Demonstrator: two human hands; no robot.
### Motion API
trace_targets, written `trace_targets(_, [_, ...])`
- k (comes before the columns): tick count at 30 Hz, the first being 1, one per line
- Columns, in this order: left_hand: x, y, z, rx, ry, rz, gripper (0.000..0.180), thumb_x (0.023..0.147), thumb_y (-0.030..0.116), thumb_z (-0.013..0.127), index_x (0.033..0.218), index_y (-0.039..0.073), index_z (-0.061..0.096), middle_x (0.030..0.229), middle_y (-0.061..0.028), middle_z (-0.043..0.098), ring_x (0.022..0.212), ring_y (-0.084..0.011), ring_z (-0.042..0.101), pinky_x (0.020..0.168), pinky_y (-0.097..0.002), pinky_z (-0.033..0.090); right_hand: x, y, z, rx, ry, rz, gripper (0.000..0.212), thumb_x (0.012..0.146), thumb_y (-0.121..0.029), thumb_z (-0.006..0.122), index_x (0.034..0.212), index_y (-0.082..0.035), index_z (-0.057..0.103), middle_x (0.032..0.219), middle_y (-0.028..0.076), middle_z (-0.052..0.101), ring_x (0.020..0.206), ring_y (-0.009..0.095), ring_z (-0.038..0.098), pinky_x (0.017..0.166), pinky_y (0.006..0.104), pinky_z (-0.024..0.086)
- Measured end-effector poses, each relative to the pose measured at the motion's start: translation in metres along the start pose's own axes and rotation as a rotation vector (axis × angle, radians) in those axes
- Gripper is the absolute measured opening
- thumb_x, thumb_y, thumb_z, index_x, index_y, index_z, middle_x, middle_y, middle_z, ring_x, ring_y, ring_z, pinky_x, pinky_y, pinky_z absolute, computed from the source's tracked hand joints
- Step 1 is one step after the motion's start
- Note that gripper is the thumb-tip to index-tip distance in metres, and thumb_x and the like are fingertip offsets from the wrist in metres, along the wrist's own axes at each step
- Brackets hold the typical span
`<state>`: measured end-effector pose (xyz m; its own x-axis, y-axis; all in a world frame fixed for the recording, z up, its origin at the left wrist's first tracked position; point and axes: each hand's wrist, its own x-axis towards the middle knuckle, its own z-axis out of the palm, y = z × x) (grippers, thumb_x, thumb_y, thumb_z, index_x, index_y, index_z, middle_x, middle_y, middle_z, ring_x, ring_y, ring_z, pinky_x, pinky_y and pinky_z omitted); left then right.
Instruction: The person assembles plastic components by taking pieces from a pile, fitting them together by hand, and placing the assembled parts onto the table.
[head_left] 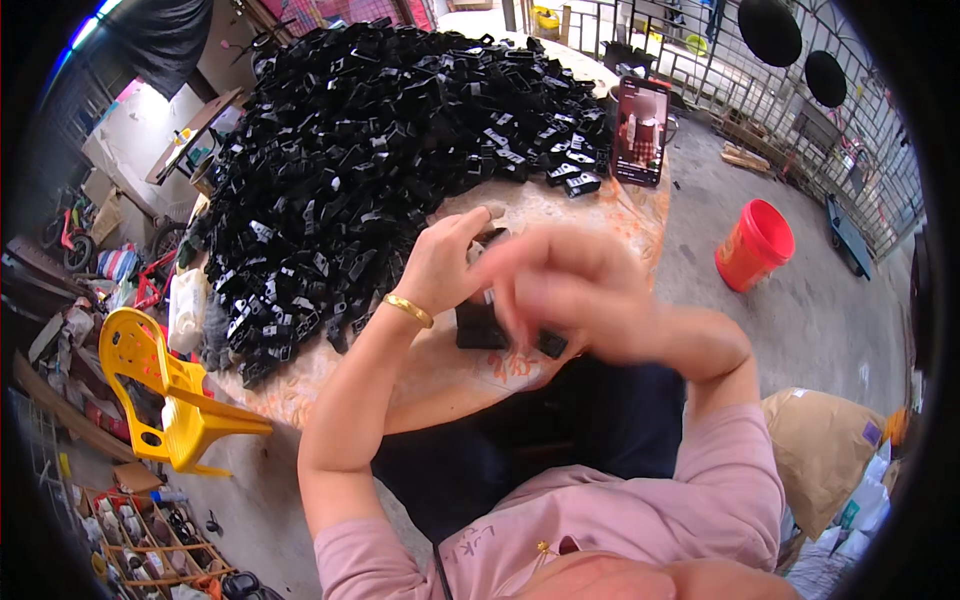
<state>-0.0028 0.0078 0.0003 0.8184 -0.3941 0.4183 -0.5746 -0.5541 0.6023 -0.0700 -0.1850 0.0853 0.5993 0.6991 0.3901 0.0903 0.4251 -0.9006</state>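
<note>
Left hand [445, 262] grips a black plastic part [482, 325]; blurred right hand [570, 290] crosses over it, grip unclear. Beyond the fingers, a black parts heap [380, 130] covers the table [440, 375].

heap of small plastic parts [390, 140]: glossy black throughout, with pale grey glints on the edges.
tablecloth [440, 370]: beige-tan, printed with a faint orange-red pattern.
part under the hands [480, 328]: solid black.
bracelet [408, 309]: shiny gold, on the left wrist.
sleeves and top [700, 490]: plain dusty pink.
lap [560, 430]: dark navy, nearly black.
plastic chair [165, 395]: bright yellow.
bucket [755, 245]: red-orange, with a brighter red rim.
phone screen [640, 130]: dark frame around pink and reddish tones.
paper sack [820, 445]: brown-tan.
floor [830, 320]: dull grey concrete.
fence panels [760, 90]: grey-white wire grid.
</note>
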Motion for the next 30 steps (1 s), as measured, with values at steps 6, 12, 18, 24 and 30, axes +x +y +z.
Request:
trace_targets(6, [0.011, 0.005, -0.011, -0.271, 0.075, -0.191, 0.024, 0.090, 0.018, 0.055, 0.105, 0.001, 0.060, 0.083, -0.0024, 0.064, 0.074, -0.0071, 0.058, 0.066, -0.0227, 0.047, 0.014, 0.044, -0.151, -1.788, 0.457, 0.405, 0.059, 0.078, -0.036, 0.064, 0.127, -0.012, 0.042, 0.116, 0.015, 0.048, 0.092, 0.034, 0.058, 0.077, 0.0425, 0.048])
trace_targets(12, [0.010, -0.020, -0.056, -0.016, 0.366, -0.165, 0.014, 0.076, 0.004, 0.060, 0.089, 0.002, 0.067, 0.081, -0.0115, 0.062, 0.068, -0.0192, 0.061, 0.065, -0.0266, 0.049, 0.039, 0.078, -0.181, -1.749, 0.235, 0.292, 0.062, 0.077, -0.041, 0.063, 0.125, -0.008, 0.043, 0.108, 0.019, 0.054, 0.096, 0.034, 0.057, 0.082, 0.0410, 0.046])
trace_targets(18, [0.000, -0.009, -0.050, 0.595, -0.224, -0.223, 0.042, 0.066, 0.001, 0.057, 0.107, 0.007, 0.059, 0.110, -0.0137, 0.048, 0.107, -0.0300, 0.045, 0.095, -0.0352, 0.038, 0.088, 0.075, -0.165, -1.556, 0.307, 0.017, 0.047, 0.070, -0.046, 0.065, 0.093, -0.005, 0.062, 0.086, 0.013, 0.064, 0.085, 0.030, 0.062, 0.075, 0.0386, 0.049])
trace_targets(24, [-0.005, -0.002, -0.055, 0.521, -0.276, -0.292, 0.039, 0.066, -0.002, 0.059, 0.104, 0.005, 0.058, 0.107, -0.0128, 0.045, 0.105, -0.0305, 0.048, 0.090, -0.0341, 0.043, 0.138, 0.092, -0.148, -1.513, 0.230, -0.297, 0.035, 0.074, -0.038, 0.067, 0.088, -0.006, 0.064, 0.082, 0.013, 0.063, 0.080, 0.032, 0.061, 0.070, 0.0391, 0.048])
trace_targets(30, [-0.002, -0.012, -0.049, 0.530, -0.133, -0.207, 0.025, 0.070, 0.005, 0.067, 0.095, 0.003, 0.063, 0.091, -0.0122, 0.057, 0.086, -0.0282, 0.059, 0.079, -0.0345, 0.047, 0.127, 0.110, -0.134, -1.245, 0.296, -0.401, 0.028, 0.077, -0.022, 0.067, 0.099, -0.006, 0.062, 0.090, 0.016, 0.064, 0.080, 0.032, 0.062, 0.072, 0.0352, 0.049])
